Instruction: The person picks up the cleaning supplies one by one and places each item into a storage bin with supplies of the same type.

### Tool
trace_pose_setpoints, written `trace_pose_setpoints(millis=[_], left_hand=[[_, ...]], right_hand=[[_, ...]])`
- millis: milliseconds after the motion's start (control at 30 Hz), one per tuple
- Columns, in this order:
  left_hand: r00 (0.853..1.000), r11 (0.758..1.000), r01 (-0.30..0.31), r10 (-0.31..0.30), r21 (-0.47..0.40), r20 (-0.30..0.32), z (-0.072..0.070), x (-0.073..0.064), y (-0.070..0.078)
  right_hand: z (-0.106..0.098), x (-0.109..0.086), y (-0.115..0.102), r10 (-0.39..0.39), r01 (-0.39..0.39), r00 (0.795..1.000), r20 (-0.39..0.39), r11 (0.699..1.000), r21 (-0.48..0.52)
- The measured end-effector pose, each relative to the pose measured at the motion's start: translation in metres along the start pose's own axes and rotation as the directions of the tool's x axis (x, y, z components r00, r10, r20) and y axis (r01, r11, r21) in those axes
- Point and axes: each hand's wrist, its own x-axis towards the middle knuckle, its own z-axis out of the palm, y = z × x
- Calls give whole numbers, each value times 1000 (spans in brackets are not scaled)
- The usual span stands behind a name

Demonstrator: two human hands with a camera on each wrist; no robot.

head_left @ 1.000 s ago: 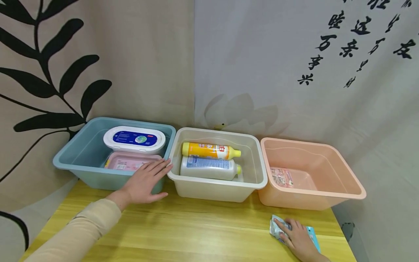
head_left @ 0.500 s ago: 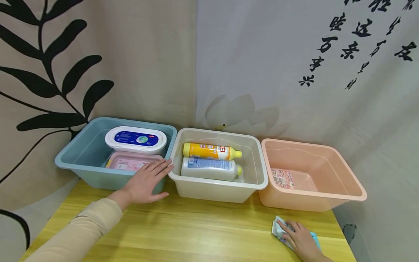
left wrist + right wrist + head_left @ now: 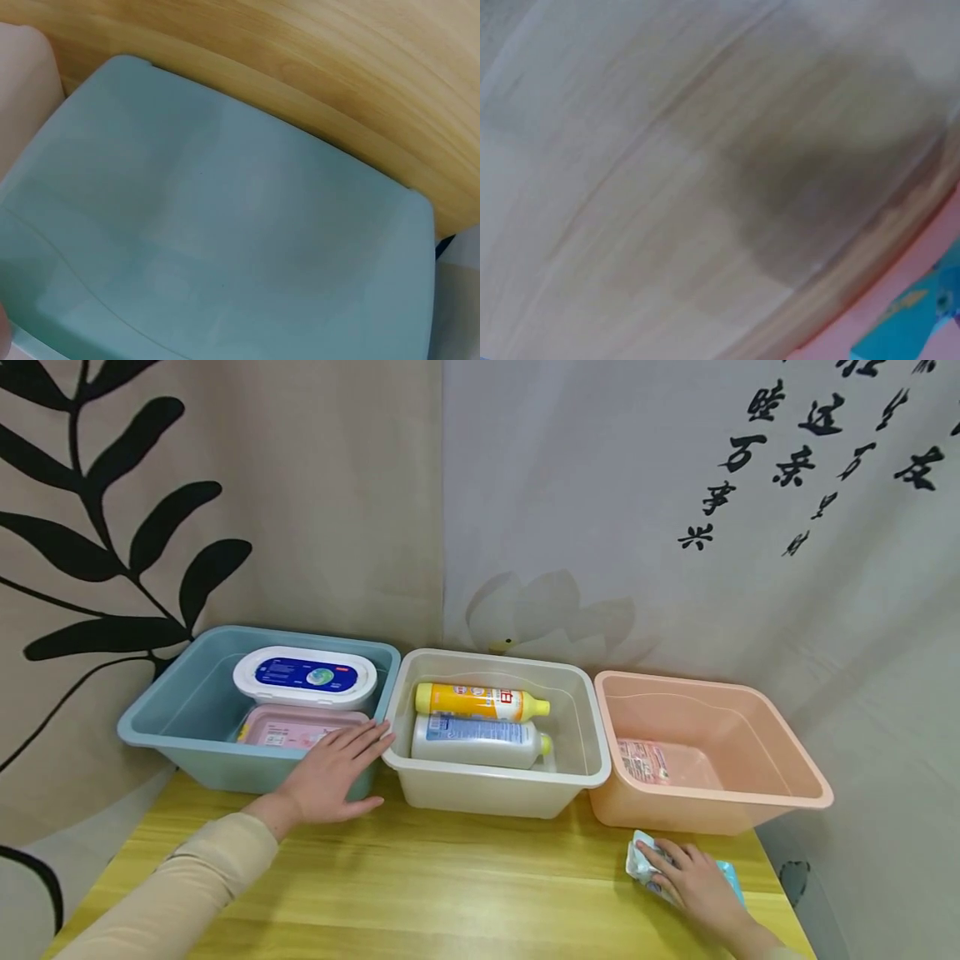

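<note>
My left hand [image 3: 330, 781] lies with straight fingers against the front right corner of the blue bin [image 3: 217, 756], its fingertips next to the cream bin [image 3: 480, 793]. In the left wrist view the blue bin's wall [image 3: 225, 210] takes up most of the frame. From above, my right hand [image 3: 701, 885] grips a light-blue soft packet [image 3: 642, 862] in front of the peach bin [image 3: 697, 810]. The hand covers the packet's middle, and its kind cannot be told. A blue piece of the packet [image 3: 900, 330] appears at the lower right of the right wrist view.
Inside the blue bin are a white oval tub [image 3: 306, 692] and a pink pack [image 3: 292, 729]. The cream bin holds a yellow bottle [image 3: 480, 702] and a white bottle [image 3: 476, 742]. A pink printed pack [image 3: 642, 762] lies in the peach bin. A curtain [image 3: 525, 485] hangs behind.
My right hand and the light-blue packet have moved up and slightly right, nearer the peach bin. The left hand stays at the blue bin's corner.
</note>
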Motion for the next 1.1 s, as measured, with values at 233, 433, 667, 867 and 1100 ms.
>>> trace_pose_setpoints(millis=[233,433,667,867,1100], left_hand=[[1000,1000,-7,7,5,-11,1,0,-1],[1000,1000,1,-1,4,11,0,0,-1],[1000,1000,2,-2,5,19,-2,0,0],[1000,1000,0,0,11,14,-1,0,0],[1000,1000,-5,5,15,0,0,0,0]], right_hand=[[-19,5,-1,-20,19,1000,-16,1000,-15],[-31,6,0,-47,47,999,-18,999,-26],[-45,12,1,-102,101,993,-62,994,-30],[-54,22,5,-163,157,978,-133,986,-55],[-73,33,10,-173,168,980,-95,984,-63]])
